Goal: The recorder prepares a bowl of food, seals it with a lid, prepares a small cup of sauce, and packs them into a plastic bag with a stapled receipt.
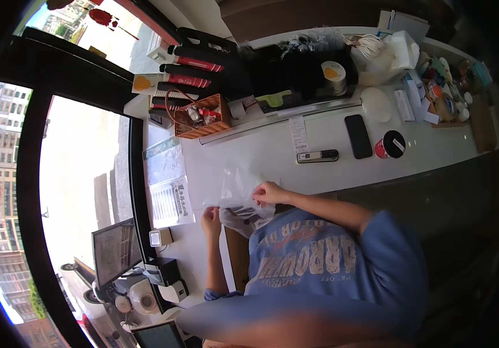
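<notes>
A translucent plastic bag [237, 187] is spread at the counter's front edge, close to my body. My left hand [211, 222] pinches its left side between thumb and fingers. On the other side my right hand [271, 193] grips the bag with bent fingers. Dark shapes show through or behind the lower part of the film; what they are cannot be made out. Farther off on the white counter [249, 152] lie a stapler [317, 156], a printed paper receipt [299, 134] and a black smartphone [358, 136].
A wicker basket [206, 124] with wrapped items stands beside stacked cups in red sleeves [188, 80]. Rightward are a black-lidded cup [390, 144] and a crowded box [449, 95]. Printed sheets [171, 202], a monitor [118, 248] and small devices [173, 290] line the window side.
</notes>
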### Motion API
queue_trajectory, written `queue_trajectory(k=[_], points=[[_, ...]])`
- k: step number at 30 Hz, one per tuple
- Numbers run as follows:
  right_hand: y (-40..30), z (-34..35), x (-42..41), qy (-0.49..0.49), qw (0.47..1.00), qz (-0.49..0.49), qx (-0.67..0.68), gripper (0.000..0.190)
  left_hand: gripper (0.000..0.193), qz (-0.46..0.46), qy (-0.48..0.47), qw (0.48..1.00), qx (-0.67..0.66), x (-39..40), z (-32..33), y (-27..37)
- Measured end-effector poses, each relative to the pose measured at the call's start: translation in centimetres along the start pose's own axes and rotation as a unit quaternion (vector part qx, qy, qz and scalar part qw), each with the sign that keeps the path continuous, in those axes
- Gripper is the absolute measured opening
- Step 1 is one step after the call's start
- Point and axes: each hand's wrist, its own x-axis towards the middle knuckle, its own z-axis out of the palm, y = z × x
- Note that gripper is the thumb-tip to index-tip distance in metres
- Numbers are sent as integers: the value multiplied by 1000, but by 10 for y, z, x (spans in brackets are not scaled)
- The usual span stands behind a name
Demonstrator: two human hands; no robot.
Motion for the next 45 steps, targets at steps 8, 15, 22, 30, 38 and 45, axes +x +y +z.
queue_trajectory(k=[8, 15, 22, 30, 38, 45], points=[[-81, -9, -24, 30, 963, -7, 267, 19, 11, 93, -2, 994, -58, 20, -81, 117], [-94, -37, -87, 40, 963, -5, 266, 22, 12, 72, -59, 984, -153, 20, -60, 179], [-36, -137, -211, 563, 810, -149, -70, 18, 17, 261, 158, 939, 159, 29, -108, 234], [125, -240, -278, 726, 681, -24, -94, 90, 27, 178, 57, 919, 347, 30, -49, 275], [117, -269, -207, 780, 596, -162, -97, 50, 32, 120, -122, 967, 189, 101, 127, 145], [90, -252, -249, 747, 619, -122, -208, 54, 47, 93, -174, 980, 21, 97, 180, 109]])
